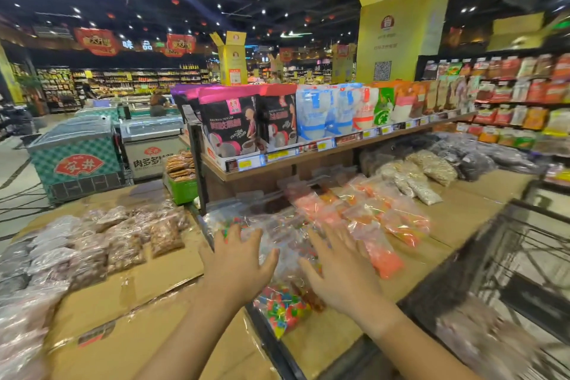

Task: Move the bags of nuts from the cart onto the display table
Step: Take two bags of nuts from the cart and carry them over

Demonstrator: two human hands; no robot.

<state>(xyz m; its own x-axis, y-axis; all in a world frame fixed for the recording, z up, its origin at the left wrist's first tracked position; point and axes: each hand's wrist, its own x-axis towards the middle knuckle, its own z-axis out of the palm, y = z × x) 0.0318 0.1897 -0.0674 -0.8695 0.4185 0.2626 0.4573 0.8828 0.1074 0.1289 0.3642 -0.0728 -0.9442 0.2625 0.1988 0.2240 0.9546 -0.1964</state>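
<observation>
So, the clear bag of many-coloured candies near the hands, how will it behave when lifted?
The candy bag would probably sag and bend, since its thin film is wrinkled and the pieces inside look loose. The glossy plastic may be slippery. It lies flat, so it is unlikely to roll.

nut bags point(135, 237) | clear, brownish, flat | display table point(129, 290) | blurred, seemingly rows
</observation>
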